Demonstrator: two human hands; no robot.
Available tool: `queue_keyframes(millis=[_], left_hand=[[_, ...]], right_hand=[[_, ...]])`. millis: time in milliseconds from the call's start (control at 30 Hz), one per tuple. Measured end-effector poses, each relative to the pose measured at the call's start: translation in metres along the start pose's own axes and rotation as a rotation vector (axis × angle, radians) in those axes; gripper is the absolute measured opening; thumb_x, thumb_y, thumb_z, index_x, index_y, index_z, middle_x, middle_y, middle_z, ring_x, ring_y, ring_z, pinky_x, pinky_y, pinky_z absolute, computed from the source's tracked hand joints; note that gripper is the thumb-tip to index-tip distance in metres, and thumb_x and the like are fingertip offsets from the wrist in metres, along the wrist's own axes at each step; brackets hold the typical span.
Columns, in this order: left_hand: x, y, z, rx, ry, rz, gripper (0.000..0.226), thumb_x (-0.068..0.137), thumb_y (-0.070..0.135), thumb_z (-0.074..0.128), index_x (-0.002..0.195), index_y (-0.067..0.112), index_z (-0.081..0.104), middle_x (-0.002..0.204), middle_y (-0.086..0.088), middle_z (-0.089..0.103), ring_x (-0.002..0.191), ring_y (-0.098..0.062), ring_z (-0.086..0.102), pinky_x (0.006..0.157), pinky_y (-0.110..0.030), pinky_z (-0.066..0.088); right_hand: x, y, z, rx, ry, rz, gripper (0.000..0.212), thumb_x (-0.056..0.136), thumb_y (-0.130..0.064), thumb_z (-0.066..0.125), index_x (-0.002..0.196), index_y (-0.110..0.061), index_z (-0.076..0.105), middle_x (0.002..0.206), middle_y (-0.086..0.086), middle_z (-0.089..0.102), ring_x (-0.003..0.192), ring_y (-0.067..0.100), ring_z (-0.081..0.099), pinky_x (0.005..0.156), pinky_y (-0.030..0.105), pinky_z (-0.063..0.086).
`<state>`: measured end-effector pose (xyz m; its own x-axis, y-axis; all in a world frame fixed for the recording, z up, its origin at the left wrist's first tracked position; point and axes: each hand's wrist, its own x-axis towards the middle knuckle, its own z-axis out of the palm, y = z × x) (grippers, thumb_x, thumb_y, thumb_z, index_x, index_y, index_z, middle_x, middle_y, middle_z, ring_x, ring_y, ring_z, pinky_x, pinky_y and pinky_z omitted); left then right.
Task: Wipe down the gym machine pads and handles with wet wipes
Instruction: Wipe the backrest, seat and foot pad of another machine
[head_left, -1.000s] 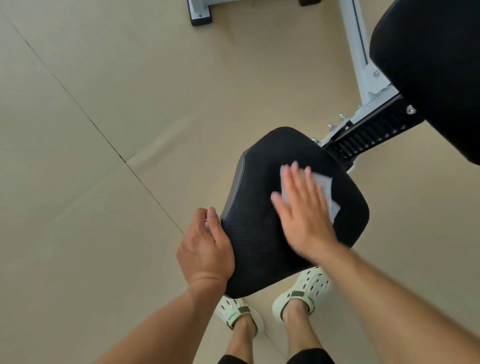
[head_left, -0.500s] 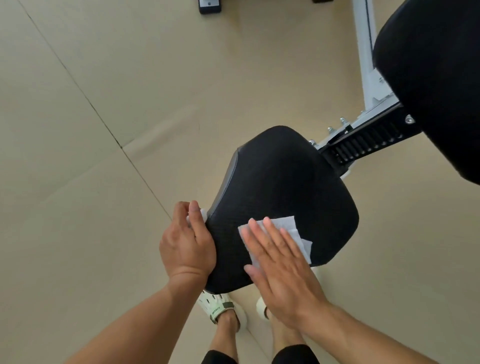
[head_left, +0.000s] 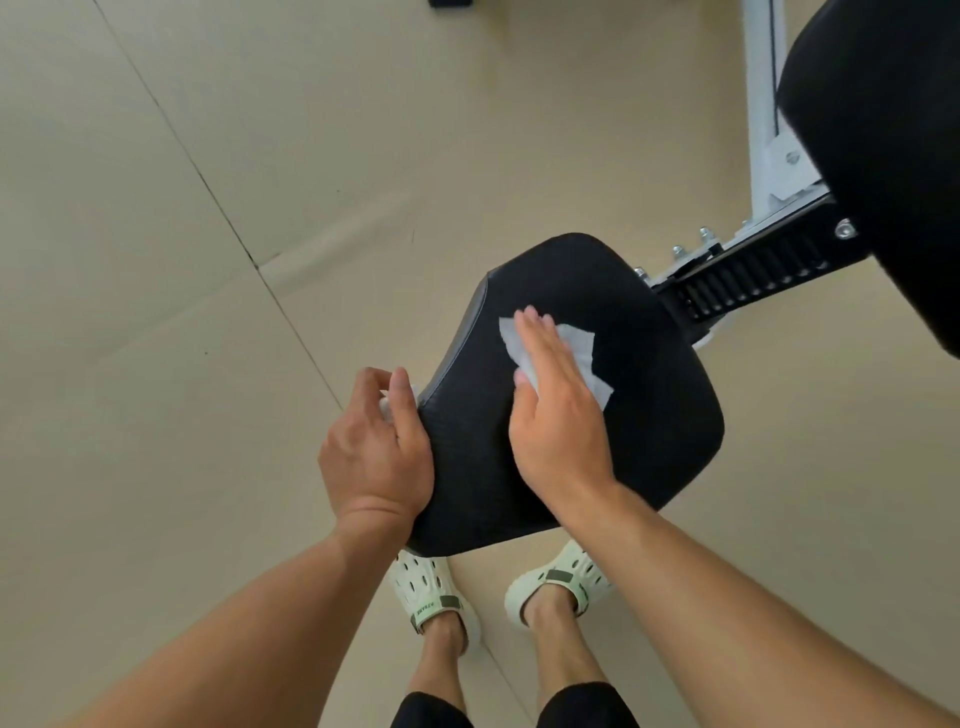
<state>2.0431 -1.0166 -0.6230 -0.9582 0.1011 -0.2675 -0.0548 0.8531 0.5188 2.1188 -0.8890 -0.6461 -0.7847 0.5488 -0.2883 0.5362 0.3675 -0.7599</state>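
Note:
A black seat pad (head_left: 649, 415) fills the middle of the view, fixed to a black toothed rail (head_left: 753, 275). A white wet wipe (head_left: 584, 345) lies crumpled on the pad's upper left part. My right hand (head_left: 556, 421) presses flat on the wipe, fingers straight and pointing away from me. My left hand (head_left: 374, 452) grips the pad's left edge, thumb on top and fingers curled underneath. A small white scrap shows between its fingers; I cannot tell what it is. A second large black pad (head_left: 883, 156) stands at the upper right.
The machine's white steel frame (head_left: 761, 119) runs up the top right, with bolts near the rail. Beige floor with a seam lies to the left. My feet in pale green clogs (head_left: 558, 584) stand just under the seat's near edge.
My right hand slid the wipe from the pad's far side down to its near edge, then back up to the upper left part. My left hand kept its grip on the edge.

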Motion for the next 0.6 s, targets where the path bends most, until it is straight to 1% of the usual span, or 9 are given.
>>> queue_keyframes(millis=[67, 100, 167, 200, 267, 367, 467, 533, 600], left_hand=[[0.001, 0.000, 0.000, -0.018, -0.001, -0.014, 0.033, 0.101, 0.047, 0.034, 0.090, 0.022, 0.052, 0.075, -0.001, 0.061, 0.071, -0.025, 0.047, 0.068, -0.033, 0.031], [0.001, 0.000, 0.000, -0.023, -0.009, -0.024, 0.031, 0.103, 0.046, 0.038, 0.089, 0.022, 0.052, 0.075, -0.001, 0.060, 0.071, -0.026, 0.048, 0.069, -0.033, 0.031], [0.001, 0.002, -0.001, -0.024, -0.043, -0.048, 0.029, 0.101, 0.048, 0.044, 0.089, 0.023, 0.051, 0.074, -0.001, 0.059, 0.073, -0.027, 0.049, 0.070, -0.034, 0.033], [0.001, 0.004, -0.003, -0.030, -0.061, -0.065, 0.029, 0.099, 0.051, 0.047, 0.090, 0.024, 0.052, 0.072, 0.000, 0.059, 0.073, -0.027, 0.051, 0.070, -0.034, 0.034], [0.001, 0.006, -0.007, -0.051, -0.103, -0.096, 0.029, 0.096, 0.057, 0.051, 0.093, 0.028, 0.054, 0.071, 0.005, 0.058, 0.076, -0.026, 0.054, 0.070, -0.034, 0.036], [0.003, 0.007, -0.020, -0.186, -0.196, -0.105, 0.028, 0.093, 0.061, 0.055, 0.092, 0.033, 0.059, 0.077, 0.012, 0.061, 0.083, -0.018, 0.060, 0.069, -0.032, 0.041], [0.003, 0.011, -0.042, -0.428, -0.290, -0.089, 0.040, 0.091, 0.065, 0.050, 0.088, 0.031, 0.072, 0.079, 0.009, 0.070, 0.079, -0.001, 0.065, 0.067, -0.022, 0.047], [-0.001, 0.014, -0.058, -0.529, -0.424, -0.093, 0.050, 0.085, 0.074, 0.053, 0.086, 0.030, 0.076, 0.083, 0.006, 0.075, 0.080, -0.007, 0.070, 0.071, -0.024, 0.054], [-0.005, 0.018, -0.070, -0.556, -0.592, -0.125, 0.053, 0.082, 0.074, 0.059, 0.084, 0.025, 0.077, 0.084, 0.000, 0.076, 0.082, -0.020, 0.073, 0.073, -0.035, 0.056]], right_hand=[[-0.011, -0.009, -0.006, 0.010, 0.028, 0.004, 0.050, 0.107, 0.000, 0.043, 0.153, -0.018, 0.045, 0.155, -0.008, 0.044, 0.148, 0.002, 0.028, 0.121, 0.029, 0.034], [-0.014, -0.018, -0.011, 0.059, 0.026, 0.023, 0.046, 0.107, -0.003, 0.044, 0.150, -0.021, 0.050, 0.149, -0.008, 0.053, 0.143, 0.001, 0.038, 0.115, 0.023, 0.040], [-0.013, -0.040, -0.023, 0.317, 0.038, 0.163, 0.037, 0.106, -0.013, 0.051, 0.139, -0.028, 0.059, 0.132, -0.015, 0.066, 0.126, -0.005, 0.056, 0.104, 0.015, 0.046], [-0.011, -0.051, -0.030, 0.504, 0.061, 0.275, 0.030, 0.104, -0.017, 0.056, 0.131, -0.028, 0.063, 0.123, -0.015, 0.070, 0.117, -0.003, 0.061, 0.101, 0.018, 0.049], [-0.008, -0.067, -0.043, 0.890, 0.062, 0.524, 0.019, 0.101, -0.022, 0.063, 0.119, -0.018, 0.066, 0.114, 0.000, 0.074, 0.110, 0.012, 0.069, 0.099, 0.033, 0.056], [-0.010, -0.077, -0.056, 1.200, -0.041, 0.678, 0.029, 0.098, -0.024, 0.066, 0.123, -0.010, 0.067, 0.116, 0.012, 0.075, 0.111, 0.026, 0.072, 0.098, 0.038, 0.056], [-0.018, -0.081, -0.059, 1.250, -0.166, 0.681, 0.037, 0.093, -0.027, 0.070, 0.124, -0.009, 0.068, 0.103, 0.008, 0.077, 0.097, 0.020, 0.074, 0.089, 0.035, 0.059], [-0.024, -0.083, -0.058, 1.205, -0.244, 0.670, 0.041, 0.088, -0.027, 0.073, 0.124, -0.008, 0.069, 0.098, 0.006, 0.076, 0.093, 0.018, 0.074, 0.086, 0.034, 0.060], [-0.028, -0.083, -0.053, 1.126, -0.283, 0.647, 0.047, 0.079, -0.032, 0.077, 0.121, -0.011, 0.071, 0.105, 0.005, 0.077, 0.097, 0.019, 0.072, 0.093, 0.038, 0.058]])
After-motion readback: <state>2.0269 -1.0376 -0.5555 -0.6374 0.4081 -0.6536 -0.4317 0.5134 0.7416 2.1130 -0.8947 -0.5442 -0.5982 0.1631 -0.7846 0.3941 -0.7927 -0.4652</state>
